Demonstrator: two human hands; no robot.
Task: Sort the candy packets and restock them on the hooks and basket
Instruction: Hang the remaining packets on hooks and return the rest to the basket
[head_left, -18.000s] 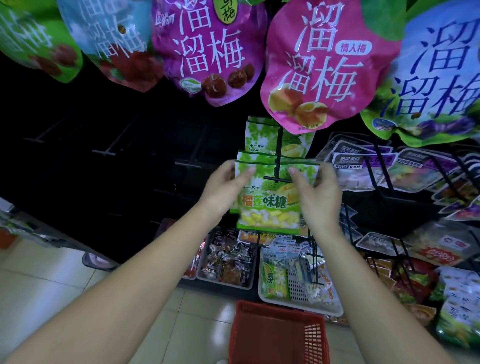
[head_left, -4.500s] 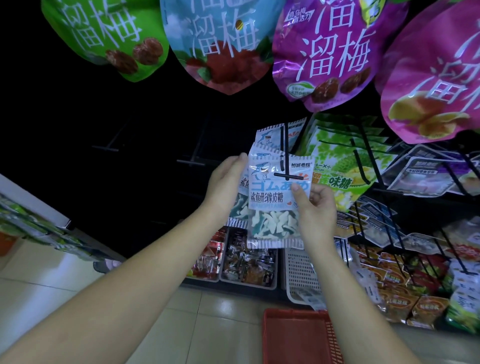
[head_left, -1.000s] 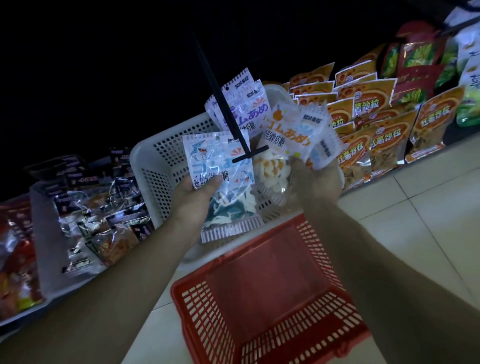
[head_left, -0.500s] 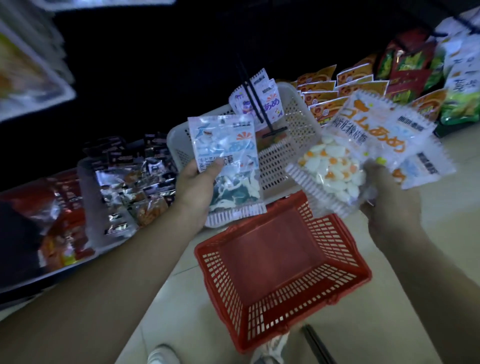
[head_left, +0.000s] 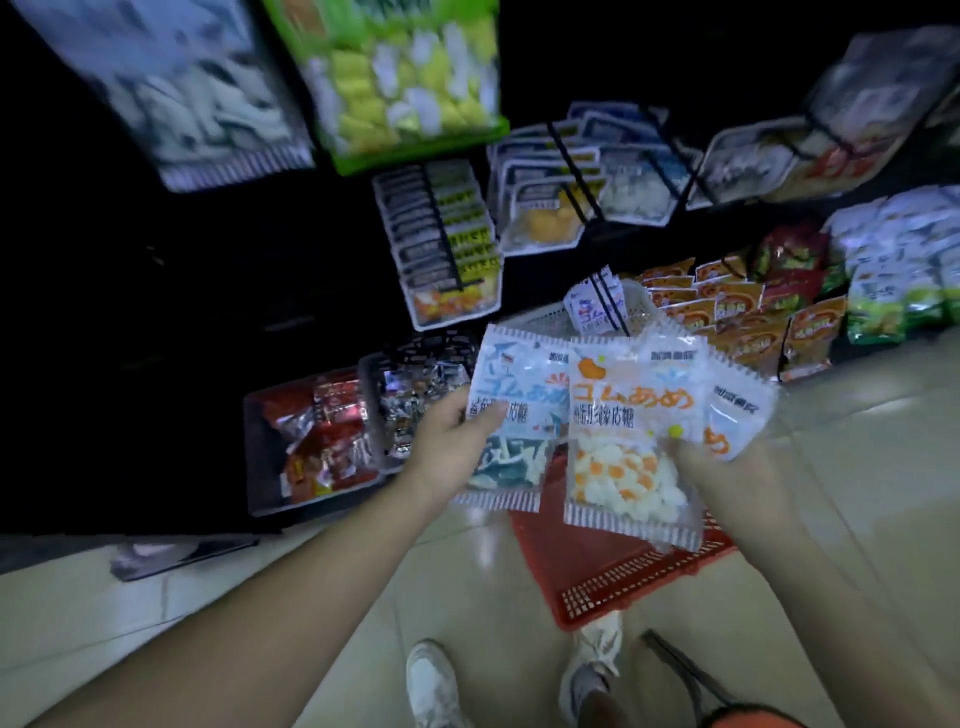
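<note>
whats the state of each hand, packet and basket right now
left hand: grips the blue packet, thumb on its front
blue packet: sealed, held upright in the air
right hand: holds the orange packets from below
orange packets: sealed, fanned, at least two
red basket: on the floor beneath the held packets, inside mostly hidden
hung packets: on a black hook, in front of the white basket

The blue packet (head_left: 511, 410) is pale blue and white with striped seams. The white packet (head_left: 631, 415) bears orange lettering over orange-and-white sweets. The floor basket (head_left: 623, 577) is red mesh. The hanging bag (head_left: 410, 78) is green, with yellow and white pieces.
</note>
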